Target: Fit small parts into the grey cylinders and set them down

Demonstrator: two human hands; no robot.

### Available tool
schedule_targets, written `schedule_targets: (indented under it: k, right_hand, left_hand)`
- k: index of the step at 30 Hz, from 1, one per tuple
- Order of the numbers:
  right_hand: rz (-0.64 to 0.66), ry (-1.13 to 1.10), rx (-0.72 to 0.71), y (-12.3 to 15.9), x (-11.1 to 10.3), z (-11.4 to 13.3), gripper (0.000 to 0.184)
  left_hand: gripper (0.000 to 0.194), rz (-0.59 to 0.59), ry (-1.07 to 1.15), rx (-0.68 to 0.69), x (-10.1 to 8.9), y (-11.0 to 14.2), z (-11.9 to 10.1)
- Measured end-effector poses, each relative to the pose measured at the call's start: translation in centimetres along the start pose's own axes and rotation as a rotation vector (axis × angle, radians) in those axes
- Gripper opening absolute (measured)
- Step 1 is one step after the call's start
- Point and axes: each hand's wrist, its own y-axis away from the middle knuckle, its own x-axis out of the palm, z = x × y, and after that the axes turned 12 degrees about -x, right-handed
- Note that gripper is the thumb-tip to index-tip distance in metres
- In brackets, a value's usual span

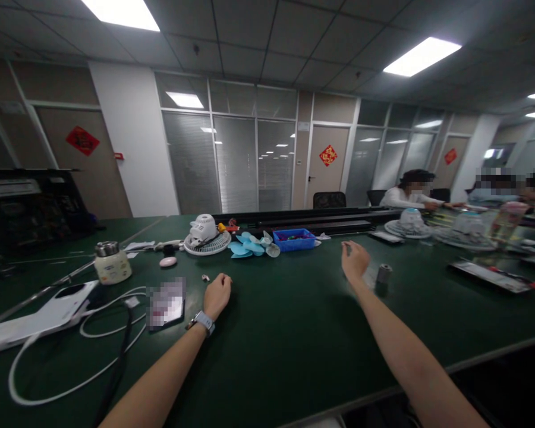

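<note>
My left hand [217, 294], with a watch [202, 322] on its wrist, rests on the green table with its fingers curled in; nothing shows in it. Just left of it lies a small white earbud [205, 277], apart from the fingers. A phone [166, 303] is further left. My right hand [355, 261] is over the table with thumb and fingers slightly apart, holding nothing that I can see. To its right a grey metal cylinder [384, 273] stands upright, untouched. Beyond my hands are light-blue fan blades [249, 245] and a blue bin [294, 239] with small parts.
A white fan body on its round grille [207, 244] lies at the back. At left are a cream jar [112, 263], a white power bank [44, 318] with looping cables and a pink case [168, 261]. A tray [490, 276] lies right. Other people sit at far right.
</note>
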Motion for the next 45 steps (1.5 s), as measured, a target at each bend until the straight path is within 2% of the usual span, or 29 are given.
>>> schedule_targets:
  k: [3, 7, 12, 19, 29, 33, 35, 38, 41, 43, 45]
  right_hand:
    - [0.081, 0.066, 0.09, 0.4, -0.5, -2.8, 0.03]
    - [0.185, 0.117, 0.223, 0.7, -0.7, -3.4, 0.032]
    - [0.216, 0.132, 0.216, 0.4, -0.3, -3.7, 0.033]
    - [0.201, 0.113, 0.295, 0.3, -0.3, -4.1, 0.034]
    - [0.299, 0.143, 0.334, 0.0, -0.8, -3.8, 0.033]
    - [0.283, 0.125, 0.32, 0.8, -0.2, -4.4, 0.046]
    - [0.325, 0.113, 0.339, 1.2, 0.1, -5.1, 0.051]
    - [0.386, 0.086, 0.396, 1.5, 0.4, -5.7, 0.042]
    - [0.343, 0.054, 0.388, 1.5, 0.8, -3.7, 0.039]
    - [0.344, -0.059, 0.334, 1.7, 1.5, 0.0, 0.04]
    - [0.402, -0.272, 0.276, 2.5, 2.3, 5.2, 0.039]
  left_hand:
    - [0.028, 0.013, -0.008, -0.005, 0.0, 0.0, 0.0]
    - [0.029, 0.017, -0.015, 0.008, 0.0, 0.0, -0.1]
    - [0.028, 0.019, -0.028, 0.01, -0.1, 0.2, -0.2]
    - [0.028, 0.018, -0.032, 0.01, -0.1, 0.1, -0.2]
    - [0.028, 0.035, -0.069, 0.013, -0.3, 0.4, -0.3]
    - [0.028, 0.035, -0.086, 0.02, -0.2, 0.2, -0.2]
    - [0.028, 0.032, -0.088, 0.027, -0.1, 0.1, -0.1]
    - [0.028, 0.026, -0.087, 0.042, 0.0, 0.1, 0.0]
    - [0.029, 0.024, -0.08, 0.051, 0.0, 0.2, -0.1]
    - [0.029, 0.024, -0.073, 0.055, -0.1, 0.3, -0.2]
    - [0.03, 0.022, -0.063, 0.061, -0.2, 0.4, -0.3]
